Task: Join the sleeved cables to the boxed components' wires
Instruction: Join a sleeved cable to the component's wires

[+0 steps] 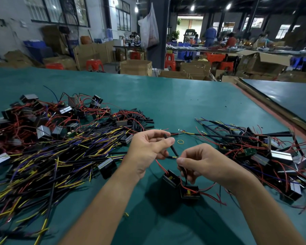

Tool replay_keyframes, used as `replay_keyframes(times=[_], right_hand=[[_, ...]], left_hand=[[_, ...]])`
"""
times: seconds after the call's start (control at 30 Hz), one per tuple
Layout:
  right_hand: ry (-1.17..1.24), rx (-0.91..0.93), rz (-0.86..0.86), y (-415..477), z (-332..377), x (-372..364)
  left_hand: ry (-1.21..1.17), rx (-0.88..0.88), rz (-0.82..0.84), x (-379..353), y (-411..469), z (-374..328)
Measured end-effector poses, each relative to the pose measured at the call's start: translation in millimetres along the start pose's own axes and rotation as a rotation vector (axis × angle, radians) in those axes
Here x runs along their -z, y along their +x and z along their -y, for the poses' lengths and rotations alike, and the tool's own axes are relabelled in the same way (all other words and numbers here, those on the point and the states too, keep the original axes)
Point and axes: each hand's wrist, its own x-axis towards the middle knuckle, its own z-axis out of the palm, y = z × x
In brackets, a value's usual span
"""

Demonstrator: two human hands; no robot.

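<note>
1. Surface (pixel 184 96): smooth teal mat. Landmark: one thin yellow rubber band (pixel 180 142), a round loop lying flat.
2. Left hand (pixel 147 149), just left of the band: pinches one matte black sleeved cable (pixel 173 149), yellow core at its tip.
3. Right hand (pixel 201 165), nearer than the band: fingertips pinch the wire ends at that tip.
4. Two black boxed components (pixel 171 178), rectangular with red leads, nearer than the band, below both hands.
5. Left of the band: large cable heap (pixel 60 152), uncountable. Right: smaller tangle (pixel 265 152).
</note>
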Motion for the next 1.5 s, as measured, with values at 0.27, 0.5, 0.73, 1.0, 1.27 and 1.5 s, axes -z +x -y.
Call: replay_keyframes(times=[0.27, 0.5, 0.73, 1.0, 1.27, 1.5], right_hand=[[0.037, 0.017, -0.075, 5, -5, -4], [0.046, -0.019, -0.058, 2, -3, -1], [0.068, 0.022, -0.105, 5, -4, 1], [0.071, 0.055, -0.171, 5, -6, 3], [0.055, 0.062, -0.132, 4, -8, 8], [0.098, 0.051, -0.089, 4, -10, 6]], left_hand=[[0.053, 0.074, 0.126, -1, -4, 1], [0.040, 0.084, 0.035, -2, -2, 3], [0.112, 0.044, 0.046, -1, -1, 6], [0.335, -0.068, 0.052, 3, 1, 12], [0.518, -0.214, -0.031, 0, 1, 11], [0.519, -0.316, -0.029, -1, -1, 13]])
